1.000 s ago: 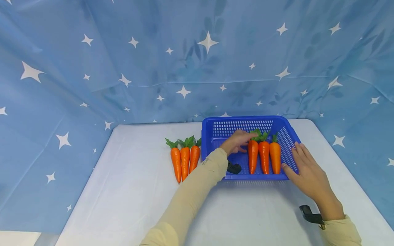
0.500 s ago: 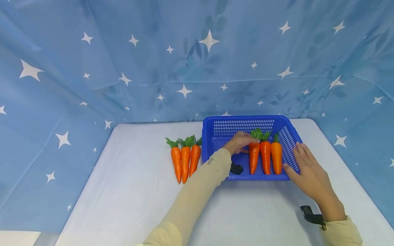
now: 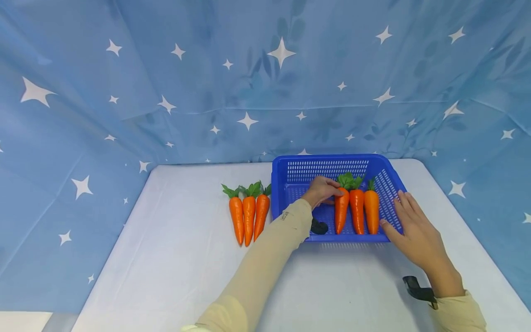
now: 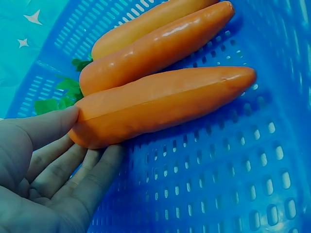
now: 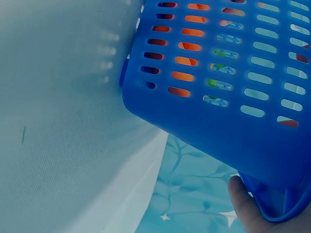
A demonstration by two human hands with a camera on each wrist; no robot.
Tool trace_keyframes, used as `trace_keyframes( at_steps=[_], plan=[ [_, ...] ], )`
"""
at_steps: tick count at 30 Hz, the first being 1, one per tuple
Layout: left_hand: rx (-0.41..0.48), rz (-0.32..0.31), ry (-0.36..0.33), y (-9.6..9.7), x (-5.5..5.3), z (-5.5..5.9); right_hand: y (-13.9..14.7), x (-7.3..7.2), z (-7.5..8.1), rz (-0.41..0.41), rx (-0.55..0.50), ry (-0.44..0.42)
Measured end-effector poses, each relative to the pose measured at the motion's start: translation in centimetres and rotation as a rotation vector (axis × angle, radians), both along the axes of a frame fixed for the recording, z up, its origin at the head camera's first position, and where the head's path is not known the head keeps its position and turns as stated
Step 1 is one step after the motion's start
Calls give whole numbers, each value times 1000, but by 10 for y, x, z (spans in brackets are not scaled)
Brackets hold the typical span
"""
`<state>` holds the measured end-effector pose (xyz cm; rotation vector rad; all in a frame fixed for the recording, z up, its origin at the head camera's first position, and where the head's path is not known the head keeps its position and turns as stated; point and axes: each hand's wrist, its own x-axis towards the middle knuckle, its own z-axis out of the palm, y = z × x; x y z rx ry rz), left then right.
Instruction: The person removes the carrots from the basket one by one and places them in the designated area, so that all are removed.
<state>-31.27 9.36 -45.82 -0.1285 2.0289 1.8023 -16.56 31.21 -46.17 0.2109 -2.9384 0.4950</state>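
Observation:
Inside the blue perforated plastic basket [image 3: 321, 157], three orange carrots with green tops lie side by side. My left hand [image 3: 320, 190] pinches the leafy end of the leftmost carrot [image 3: 341, 214]. In the left wrist view, its thumb presses the top of this carrot [image 4: 165, 102] while the fingers reach along its lower side. The middle carrot [image 3: 357, 212] and the paler right carrot [image 3: 371, 212] lie just beyond. My right hand [image 3: 421, 240] rests on the basket's right rim with fingers extended. Fingers at the basket's rim [image 5: 274, 216] show in the right wrist view.
Three more carrots [image 3: 249, 216] lie on the white tabletop [image 3: 174, 258] left of the basket. A blue star-patterned curtain [image 3: 199, 83] hangs behind and at both sides. Black wrist devices show near both wrists.
My left hand's thumb and fingers have come down from over the leaves and closed on the leftmost carrot's top. The carrots hardly move. My right hand stays at the rim.

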Motion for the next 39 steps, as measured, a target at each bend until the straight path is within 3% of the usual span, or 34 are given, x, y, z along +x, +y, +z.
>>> trace_keyframes(
  at_steps=[15,27,39],
  plan=[
    [-8,2,12,-1,1,0,0,0,-1,1,-6,-7],
    [-11,-54,40,-2,-3,-3,-1,0,0,-7,-6,2],
    [20,-13,15,-4,1,2,-1,-1,1,-12,-3,-14]
  ],
)
